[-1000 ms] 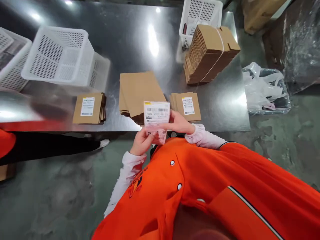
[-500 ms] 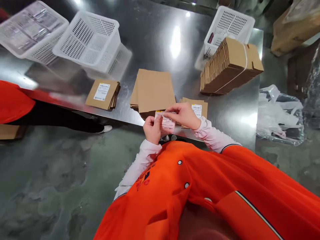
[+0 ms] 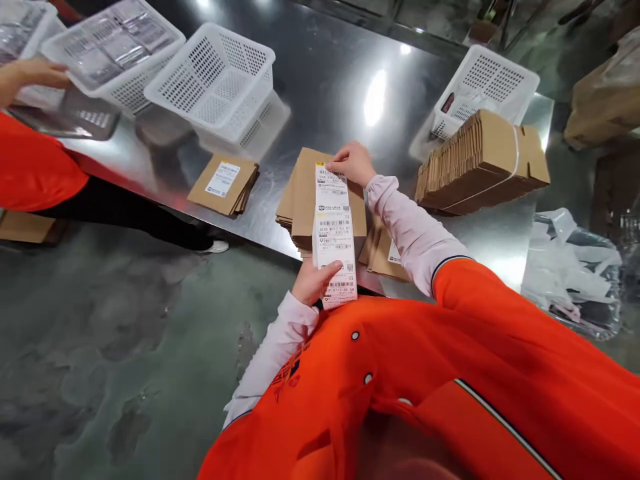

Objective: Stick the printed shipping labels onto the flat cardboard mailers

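Note:
A strip of printed white labels (image 3: pixel 334 227) stretches between my two hands, over a stack of flat brown cardboard pieces (image 3: pixel 303 193). My left hand (image 3: pixel 314 280) grips the lower part of the strip, thumb on top, near the table's front edge. Farther up, my right hand (image 3: pixel 353 164) pinches the strip's top end above the cardboard. Under my right forearm lies another cardboard stack (image 3: pixel 383 257) with a label partly showing. To the left sits a small stack of labelled cardboard (image 3: pixel 223 185).
White perforated baskets (image 3: pixel 213 77) stand at the back left, one filled with clear packs (image 3: pixel 113 47). Another basket (image 3: pixel 487 87) and a strapped cardboard bundle (image 3: pixel 480 163) are at the right. At far left, a person's hand (image 3: pixel 35 75) reaches by a basket.
My right hand has moved up and away from my left, and the label strip now shows at length between them. My left hand is lower. A person's hand has appeared at far left.

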The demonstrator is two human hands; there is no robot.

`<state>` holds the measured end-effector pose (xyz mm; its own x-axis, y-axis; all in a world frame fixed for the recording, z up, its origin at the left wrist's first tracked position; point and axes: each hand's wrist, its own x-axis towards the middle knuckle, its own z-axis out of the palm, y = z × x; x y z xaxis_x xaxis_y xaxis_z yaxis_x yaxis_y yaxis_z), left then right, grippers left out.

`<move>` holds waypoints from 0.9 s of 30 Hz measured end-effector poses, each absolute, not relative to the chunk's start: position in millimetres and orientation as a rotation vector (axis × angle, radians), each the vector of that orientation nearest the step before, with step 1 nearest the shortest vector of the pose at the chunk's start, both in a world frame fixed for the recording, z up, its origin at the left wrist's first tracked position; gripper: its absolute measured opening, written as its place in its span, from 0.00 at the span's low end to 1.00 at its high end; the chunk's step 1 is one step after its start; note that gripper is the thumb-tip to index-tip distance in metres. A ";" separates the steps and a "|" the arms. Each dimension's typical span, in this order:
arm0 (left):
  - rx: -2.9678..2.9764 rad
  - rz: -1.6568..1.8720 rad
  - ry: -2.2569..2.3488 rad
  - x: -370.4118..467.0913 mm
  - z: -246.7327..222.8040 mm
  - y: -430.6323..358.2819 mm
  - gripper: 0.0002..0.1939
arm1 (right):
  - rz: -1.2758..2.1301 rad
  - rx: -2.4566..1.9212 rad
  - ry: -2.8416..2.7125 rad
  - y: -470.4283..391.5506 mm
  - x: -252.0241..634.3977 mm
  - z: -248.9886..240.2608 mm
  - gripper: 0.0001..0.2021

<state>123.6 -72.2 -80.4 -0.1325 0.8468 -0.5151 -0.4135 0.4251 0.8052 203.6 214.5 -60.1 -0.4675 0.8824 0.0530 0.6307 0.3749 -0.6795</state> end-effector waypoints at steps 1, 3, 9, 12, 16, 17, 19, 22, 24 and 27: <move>0.437 1.135 1.295 124.2 -82.3 -76.0 0.29 | 0.812 -1.368 -2.246 214.7 202.5 -61.6 0.20; 0.458 1.079 1.314 125.7 -85.4 -89.0 0.28 | 0.697 -1.493 -2.261 207.8 201.6 -60.6 0.26; 0.647 0.994 1.362 116.3 -68.1 -141.5 0.22 | 0.495 -1.001 -2.652 152.6 193.4 -60.6 0.37; 0.744 1.116 1.433 95.9 -42.5 -133.1 0.23 | 0.588 -0.814 -2.739 131.7 199.5 -62.5 0.39; 0.831 1.528 1.706 64.6 -27.2 -63.5 0.20 | 0.584 -1.257 -2.382 118.1 236.9 -54.0 0.35; 0.876 1.558 1.761 57.3 -29.8 -40.1 0.19 | 0.605 -1.428 -2.301 115.2 247.1 -52.4 0.34; 0.917 1.442 1.891 44.8 -40.1 4.2 0.17 | 0.692 -1.663 -2.218 109.4 261.6 -52.5 0.29; 0.854 1.342 1.956 35.0 -51.5 41.4 0.14 | 0.811 -1.661 -2.104 103.9 271.2 -60.0 0.23; 0.828 1.474 1.847 34.1 -47.5 38.4 0.14 | 0.855 -1.570 -1.910 102.6 283.8 -68.3 0.23; 0.855 1.780 1.590 33.7 -28.4 3.8 0.18 | 0.863 -1.493 -1.688 94.9 334.6 -85.2 0.29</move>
